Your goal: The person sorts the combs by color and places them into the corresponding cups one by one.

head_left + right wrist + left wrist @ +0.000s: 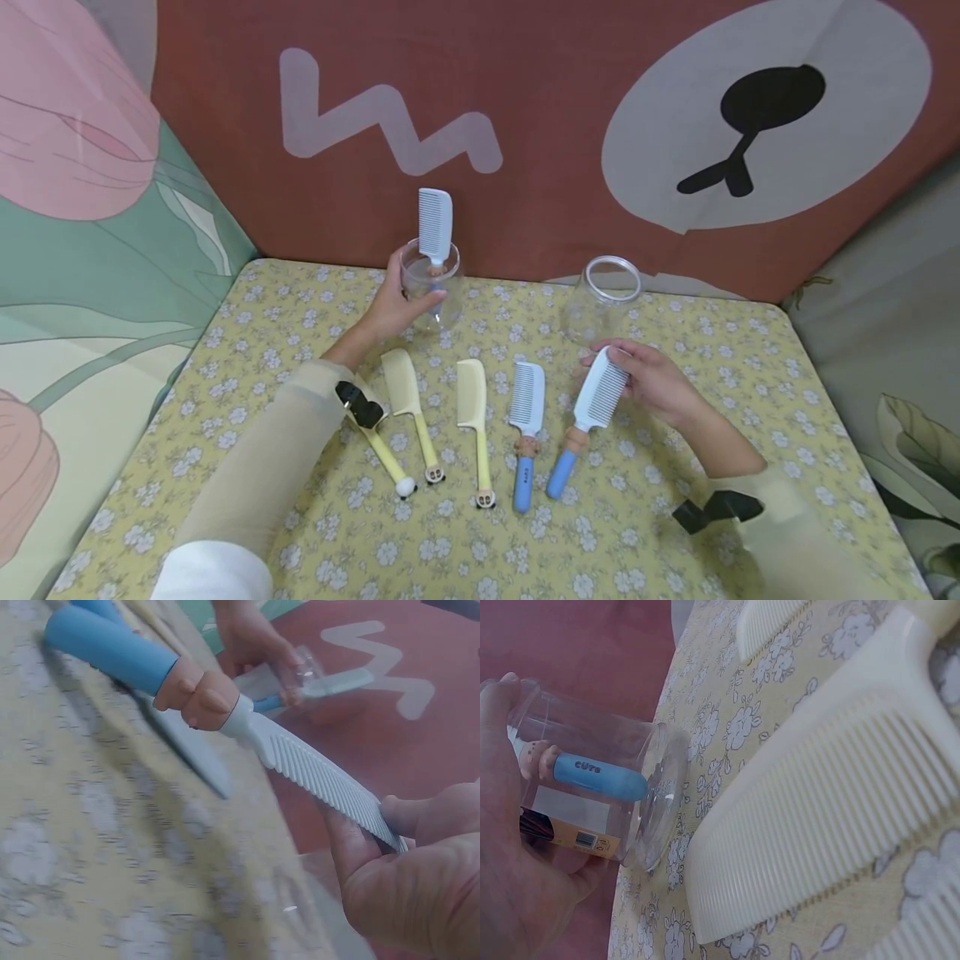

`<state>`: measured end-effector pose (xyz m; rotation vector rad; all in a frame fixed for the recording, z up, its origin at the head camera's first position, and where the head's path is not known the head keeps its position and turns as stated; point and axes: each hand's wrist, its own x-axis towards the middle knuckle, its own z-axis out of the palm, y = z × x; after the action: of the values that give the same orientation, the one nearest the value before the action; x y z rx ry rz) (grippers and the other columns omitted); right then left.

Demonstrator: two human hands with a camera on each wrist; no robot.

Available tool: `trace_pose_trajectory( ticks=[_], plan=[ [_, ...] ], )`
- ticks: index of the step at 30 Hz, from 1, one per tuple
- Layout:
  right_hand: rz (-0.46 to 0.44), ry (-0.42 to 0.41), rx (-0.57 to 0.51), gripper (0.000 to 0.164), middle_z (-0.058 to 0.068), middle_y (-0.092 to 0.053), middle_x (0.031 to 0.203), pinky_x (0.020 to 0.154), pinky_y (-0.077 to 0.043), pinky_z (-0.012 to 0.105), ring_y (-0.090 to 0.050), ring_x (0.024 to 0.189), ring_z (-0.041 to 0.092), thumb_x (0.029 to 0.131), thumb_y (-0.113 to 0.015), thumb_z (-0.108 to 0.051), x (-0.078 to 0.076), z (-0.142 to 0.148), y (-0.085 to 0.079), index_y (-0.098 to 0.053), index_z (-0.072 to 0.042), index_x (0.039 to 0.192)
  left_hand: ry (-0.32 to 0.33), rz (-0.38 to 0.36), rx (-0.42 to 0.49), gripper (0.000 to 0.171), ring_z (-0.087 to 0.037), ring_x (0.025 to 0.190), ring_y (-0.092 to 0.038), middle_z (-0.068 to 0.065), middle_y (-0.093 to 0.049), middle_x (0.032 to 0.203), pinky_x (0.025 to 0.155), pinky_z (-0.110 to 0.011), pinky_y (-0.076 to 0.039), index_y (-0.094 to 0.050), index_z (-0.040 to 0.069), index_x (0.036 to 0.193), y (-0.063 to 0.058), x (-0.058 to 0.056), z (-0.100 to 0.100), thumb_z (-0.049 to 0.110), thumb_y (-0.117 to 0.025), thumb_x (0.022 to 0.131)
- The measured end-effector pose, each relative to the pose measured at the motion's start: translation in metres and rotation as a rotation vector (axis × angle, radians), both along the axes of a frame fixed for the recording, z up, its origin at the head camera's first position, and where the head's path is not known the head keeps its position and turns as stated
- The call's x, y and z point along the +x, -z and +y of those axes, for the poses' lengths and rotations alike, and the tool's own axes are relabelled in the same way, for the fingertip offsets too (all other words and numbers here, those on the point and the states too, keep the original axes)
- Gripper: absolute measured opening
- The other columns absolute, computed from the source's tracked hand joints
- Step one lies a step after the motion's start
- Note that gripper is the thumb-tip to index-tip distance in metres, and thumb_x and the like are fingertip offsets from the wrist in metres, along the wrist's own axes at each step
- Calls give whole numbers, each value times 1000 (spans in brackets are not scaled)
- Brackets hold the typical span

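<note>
My left hand (pixel 397 300) grips a clear jar (pixel 449 313) at the back of the table. A pale blue comb (pixel 435 223) stands in that jar, teeth end up; its blue handle (pixel 600 776) shows through the wall in the left wrist view. At the right, my right hand (pixel 656 379) pinches the toothed end of another pale blue comb (pixel 597 398) between thumb and fingers. This comb's blue handle points toward the front, with a brown figure at its neck (pixel 202 697). Beside it lies a third pale blue comb (pixel 528 404).
Cream combs with yellow handles lie in the middle: one (pixel 472 400), another (pixel 403 387), and a third (pixel 386 454) partly under my left wrist. A second clear jar (pixel 600 304) stands at the back right. Behind the flowered tabletop (pixel 420 550) hangs a brown backdrop (pixel 540 208).
</note>
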<state>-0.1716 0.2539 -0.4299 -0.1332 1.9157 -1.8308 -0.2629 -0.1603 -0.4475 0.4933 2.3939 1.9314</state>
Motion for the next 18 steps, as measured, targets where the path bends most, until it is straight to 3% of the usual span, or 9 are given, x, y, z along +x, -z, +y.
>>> trace_pose_trajectory(
  ticks=[4, 8, 12, 18],
  plan=[
    [42, 10, -8, 41, -5, -73, 116, 83, -55, 28, -66, 108, 14, 110, -48, -30, -3, 3, -20, -54, -1, 137, 19, -3, 20, 90, -43, 150, -21, -18, -18, 165, 120, -58, -22, -6, 10, 161, -14, 9, 2, 9, -69, 97],
    [84, 22, -12, 31, -5, -73, 116, 82, -53, 27, -64, 107, 13, 109, -48, -30, -8, 5, -41, -62, -11, 130, 29, -3, 24, 91, -46, 150, -21, -20, -17, 165, 119, -59, -22, -4, 8, 161, -23, 16, 3, 14, -70, 97],
    [136, 21, 13, 34, -6, -73, 117, 81, -53, 26, -64, 108, 12, 109, -49, -32, -14, 4, -58, -61, -9, 131, 28, -5, 19, 91, -44, 150, -20, -19, -17, 165, 120, -58, -22, -4, 8, 161, -22, 15, 2, 13, -69, 97],
    [260, 45, 93, 47, -5, -72, 119, 81, -54, 24, -65, 111, 12, 108, -49, -34, -22, -4, -84, -54, 2, 138, 20, 8, 6, 92, -39, 151, -20, -14, -16, 166, 120, -57, -22, -5, 14, 162, -6, 4, 0, 9, -69, 97]
  ],
)
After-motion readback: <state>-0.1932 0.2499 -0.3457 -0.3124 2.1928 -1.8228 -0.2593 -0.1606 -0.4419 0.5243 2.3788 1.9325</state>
